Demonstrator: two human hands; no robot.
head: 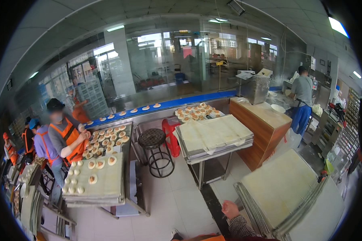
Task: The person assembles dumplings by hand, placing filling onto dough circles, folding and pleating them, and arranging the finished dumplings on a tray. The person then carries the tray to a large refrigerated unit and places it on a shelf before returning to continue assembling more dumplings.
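Note:
My right hand (230, 209), in a patterned sleeve, is low in the picture with its fingers curled in, and nothing shows in it. It is just left of a stack of trays (280, 186) topped with a pale sheet. My left hand is out of view. Further ahead, a second stack of sheet-covered trays (215, 134) rests on a metal stand. To the left, a tray stack (105, 174) holds dough balls (72, 181) and flat dough rounds with filling (93, 179). More filled dough rounds (197, 112) lie behind the middle stack.
A black round stool (152, 138) and a red plastic stool (171, 137) stand between the stacks. A blue conveyor belt (181, 101) carries filled dough rounds. A wood-panelled counter (256, 132) is at right. Co-workers in orange aprons (69, 135) are left; another person (301, 93) is far right.

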